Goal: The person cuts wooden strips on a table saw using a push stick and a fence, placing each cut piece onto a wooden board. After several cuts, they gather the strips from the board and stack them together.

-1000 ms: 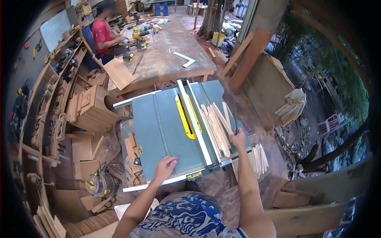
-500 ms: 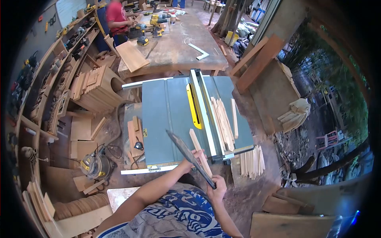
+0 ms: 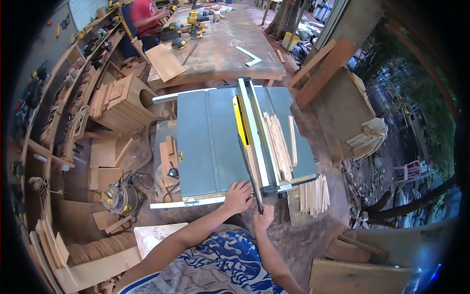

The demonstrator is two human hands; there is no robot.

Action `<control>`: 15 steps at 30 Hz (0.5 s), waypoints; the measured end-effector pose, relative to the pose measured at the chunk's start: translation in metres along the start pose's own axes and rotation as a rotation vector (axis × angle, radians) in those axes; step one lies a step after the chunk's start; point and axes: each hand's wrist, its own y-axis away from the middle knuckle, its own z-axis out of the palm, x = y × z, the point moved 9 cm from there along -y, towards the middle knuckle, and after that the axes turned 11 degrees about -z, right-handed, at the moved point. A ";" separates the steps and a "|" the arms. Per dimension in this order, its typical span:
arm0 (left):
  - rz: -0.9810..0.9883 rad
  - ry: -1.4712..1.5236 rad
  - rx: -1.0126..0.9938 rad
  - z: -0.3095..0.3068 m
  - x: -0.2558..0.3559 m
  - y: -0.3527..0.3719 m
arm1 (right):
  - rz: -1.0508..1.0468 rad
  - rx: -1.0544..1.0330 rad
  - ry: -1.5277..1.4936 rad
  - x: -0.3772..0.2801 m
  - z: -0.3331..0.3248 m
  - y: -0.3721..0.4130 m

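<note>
— Where is the dark strip (image 3: 249, 171) now?
— At the centre of the frame, standing on edge along the fence (image 3: 251, 117) of the table saw (image 3: 205, 142). Our right hand (image 3: 263, 219) is closed around its near end. Our left hand (image 3: 238, 196) lies beside it, fingers spread on the table.
— And next?
— We think a straight push forward, with our fingers kept off the yellow blade plate (image 3: 238, 122).

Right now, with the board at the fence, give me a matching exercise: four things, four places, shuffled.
Things:
1. thin dark board
2. loose wood strips
3. shop vacuum
4. white square

Places:
A. on the workbench
B. on the floor, left of the saw table
C. right of the fence
D. in the right hand

Pairs: 1-D, 2-C, 3-B, 4-A.
</note>
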 end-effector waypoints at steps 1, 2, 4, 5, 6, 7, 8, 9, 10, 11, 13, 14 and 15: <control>0.012 -0.035 -0.049 0.004 0.000 -0.002 | -0.002 -0.005 -0.004 -0.001 0.003 -0.003; 0.003 -0.036 -0.048 0.003 -0.003 -0.003 | 0.013 -0.027 -0.012 -0.001 0.006 -0.004; 0.044 -0.140 -0.052 0.004 -0.005 -0.008 | 0.024 -0.053 -0.024 -0.001 0.011 -0.011; 0.038 -0.143 -0.052 0.005 -0.008 -0.011 | -0.003 -0.047 -0.044 -0.004 0.011 -0.015; 0.055 -0.163 -0.034 0.004 -0.009 -0.016 | -0.028 -0.037 -0.065 -0.007 0.010 -0.019; 0.074 -0.183 -0.017 0.004 -0.011 -0.020 | -0.027 -0.036 -0.068 -0.011 0.007 -0.020; 0.075 -0.185 -0.020 0.001 -0.014 -0.024 | -0.007 -0.050 -0.066 -0.016 0.001 -0.019; 0.093 -0.202 -0.044 0.002 -0.016 -0.028 | 0.012 -0.065 -0.063 -0.019 -0.007 -0.017; 0.110 -0.219 -0.069 0.002 -0.019 -0.033 | 0.012 -0.067 -0.065 -0.026 -0.018 -0.017; 0.107 -0.218 -0.071 0.001 -0.021 -0.040 | 0.200 -0.213 -0.121 -0.018 -0.020 -0.008; 0.083 -0.242 -0.011 -0.007 -0.025 -0.058 | 0.390 -0.359 -0.176 -0.020 -0.040 0.008; 0.080 -0.243 -0.020 -0.009 -0.030 -0.067 | 0.365 -0.385 -0.224 -0.029 -0.054 0.011; 0.079 -0.243 -0.021 -0.013 -0.034 -0.076 | 0.340 -0.411 -0.272 -0.039 -0.068 0.011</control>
